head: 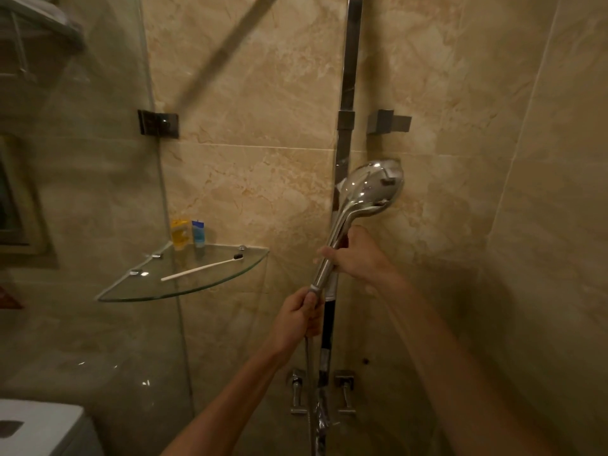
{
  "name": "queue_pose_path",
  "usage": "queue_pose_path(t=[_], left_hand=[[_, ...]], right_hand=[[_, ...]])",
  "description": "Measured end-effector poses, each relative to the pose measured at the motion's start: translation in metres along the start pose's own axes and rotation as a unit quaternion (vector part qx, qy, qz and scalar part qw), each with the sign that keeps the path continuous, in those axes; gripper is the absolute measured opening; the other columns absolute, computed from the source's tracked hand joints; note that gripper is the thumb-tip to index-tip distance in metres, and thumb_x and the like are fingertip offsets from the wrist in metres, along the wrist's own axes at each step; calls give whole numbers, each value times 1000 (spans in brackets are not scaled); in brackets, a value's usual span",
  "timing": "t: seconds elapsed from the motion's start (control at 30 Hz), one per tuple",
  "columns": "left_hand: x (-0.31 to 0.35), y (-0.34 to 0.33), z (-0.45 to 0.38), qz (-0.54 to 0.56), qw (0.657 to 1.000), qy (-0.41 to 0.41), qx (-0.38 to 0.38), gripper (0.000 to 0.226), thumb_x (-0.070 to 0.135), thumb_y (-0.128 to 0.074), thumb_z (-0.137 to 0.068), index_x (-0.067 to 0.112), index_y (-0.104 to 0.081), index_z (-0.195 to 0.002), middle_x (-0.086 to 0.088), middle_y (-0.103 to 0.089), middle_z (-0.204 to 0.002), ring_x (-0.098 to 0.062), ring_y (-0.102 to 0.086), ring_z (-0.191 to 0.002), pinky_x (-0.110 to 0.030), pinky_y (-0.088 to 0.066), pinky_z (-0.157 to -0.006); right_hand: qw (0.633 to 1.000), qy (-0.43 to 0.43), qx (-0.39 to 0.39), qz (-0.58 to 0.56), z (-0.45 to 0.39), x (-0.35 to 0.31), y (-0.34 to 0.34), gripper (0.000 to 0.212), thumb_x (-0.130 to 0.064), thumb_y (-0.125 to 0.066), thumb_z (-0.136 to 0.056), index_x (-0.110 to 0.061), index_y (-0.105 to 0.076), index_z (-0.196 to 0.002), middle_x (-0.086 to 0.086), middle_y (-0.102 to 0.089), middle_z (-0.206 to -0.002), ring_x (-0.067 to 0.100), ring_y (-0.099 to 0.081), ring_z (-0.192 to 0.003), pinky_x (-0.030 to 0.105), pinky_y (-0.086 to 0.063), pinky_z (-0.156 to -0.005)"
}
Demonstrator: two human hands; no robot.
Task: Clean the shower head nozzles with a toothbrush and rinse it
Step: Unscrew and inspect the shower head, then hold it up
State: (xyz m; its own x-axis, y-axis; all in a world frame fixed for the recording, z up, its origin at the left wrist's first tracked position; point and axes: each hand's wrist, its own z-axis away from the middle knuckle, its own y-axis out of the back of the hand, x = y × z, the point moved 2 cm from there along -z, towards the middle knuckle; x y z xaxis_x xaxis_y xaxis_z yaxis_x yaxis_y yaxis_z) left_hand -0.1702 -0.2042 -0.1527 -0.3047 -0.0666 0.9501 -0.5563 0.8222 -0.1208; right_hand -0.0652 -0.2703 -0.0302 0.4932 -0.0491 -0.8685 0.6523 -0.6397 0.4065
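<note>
Chrome handheld shower head [370, 189], one, nozzles turned away toward the wall: right hand [353, 255] curls around its handle, left hand [301, 315] grips the hose joint just below. White toothbrush with dark bristles [202, 266], one, lies well apart to the left on a glass corner shelf [148, 289]. Two small bottles [189, 233] stand at the shelf's back. Chrome riser rail [348, 93] stands behind.

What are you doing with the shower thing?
A person is holding the chrome shower head by its handle with both hands: the right hand higher up, the left hand at the bottom where the hose starts. Its back faces us. The toothbrush for scrubbing lies untouched on the glass shelf.
</note>
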Motion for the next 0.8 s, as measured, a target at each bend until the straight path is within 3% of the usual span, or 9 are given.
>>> queue_pose_path(t=[0.1, 0.17, 0.23, 0.3, 0.37, 0.43, 0.57, 0.7, 0.8], left_hand=[[-2, -4, 1, 0, 1000, 6, -27, 29, 17, -33, -105, 14, -46, -79, 7, -37, -59, -8, -30, -48, -24, -25, -47], [-3, -6, 0, 14, 999, 11, -27, 31, 16, -32, -105, 15, -47, -78, 7, -37, -58, -8, -30, -47, -23, -25, -46], [-1, -7, 0, 25, 999, 15, -35, 32, 16, -32, -105, 15, -48, -77, 6, -36, -59, -8, -30, -48, -24, -24, -47], [2, -9, 0, 27, 998, 23, -44, 31, 16, -33, -105, 15, -48, -78, 4, -34, -61, -10, -28, -49, -27, -22, -49], [3, -14, 1, 25, 998, 35, -48, 29, 14, -32, -105, 13, -46, -80, 3, -32, -61, -10, -27, -50, -28, -20, -50], [3, -22, 1, 34, 997, 45, -51, 27, 11, -31, -105, 11, -43, -80, 3, -31, -59, -8, -27, -48, -25, -20, -48], [5, -26, 2, 72, 994, 53, -57, 26, 10, -30, -104, 9, -41, -80, 5, -31, -56, -6, -27, -44, -22, -21, -45], [10, -21, 6, 107, 990, 57, -73, 23, 17, -35, -101, 9, -44, -81, 0, -28, -61, -8, -24, -47, -27, -15, -49], [9, -19, 9, 127, 986, 74, -83, 24, 17, -35, -101, 11, -46, -81, -1, -28, -63, -13, -21, -53, -30, -14, -54]], right_hand=[[995, 29, -69, -72, 2, 2, 1, 27, -1, -60, -92, -3, -46, -114, 17, -72, -96, 26, -73, -87, 41, -60, -80], [979, 28, -109, -172, 4, 4, -3, 32, 5, -50, -95, -9, -41, -122, 13, -64, -93, 25, -67, -85, 40, -57, -85], [954, 15, -95, -285, 3, 8, -8, 33, 6, -51, -93, -10, -40, -120, 11, -54, -87, 22, -58, -75, 39, -55, -77], [955, 14, -17, -296, 2, 13, -13, 32, -17, -64, -90, -8, -43, -112, 6, -55, -72, 17, -56, -61, 35, -53, -62], [972, 11, 59, -228, 1, 16, -16, 56, -48, -76, -76, -9, -47, -104, 0, -57, -58, 14, -55, -50, 31, -51, -52], [976, 19, 105, -188, -1, 18, -18, 56, -55, -78, -70, -9, -52, -91, -1, -55, -49, 14, -54, -42, 31, -51, -49], [977, 63, 90, -182, -8, 19, -19, 20, -17, -64, -88, -7, -51, -78, -2, -48, -39, 15, -48, -35, 44, -60, -60], [957, 93, -17, -276, -8, 18, -14, 32, 1, -55, -93, -9, -47, -64, 1, -44, -42, 18, -49, -44, 45, -59, -78], [931, 110, -107, -332, -5, 16, -10, 33, 7, -54, -92, -11, -45, -66, 3, -41, -47, 24, -52, -56, 49, -56, -88]])
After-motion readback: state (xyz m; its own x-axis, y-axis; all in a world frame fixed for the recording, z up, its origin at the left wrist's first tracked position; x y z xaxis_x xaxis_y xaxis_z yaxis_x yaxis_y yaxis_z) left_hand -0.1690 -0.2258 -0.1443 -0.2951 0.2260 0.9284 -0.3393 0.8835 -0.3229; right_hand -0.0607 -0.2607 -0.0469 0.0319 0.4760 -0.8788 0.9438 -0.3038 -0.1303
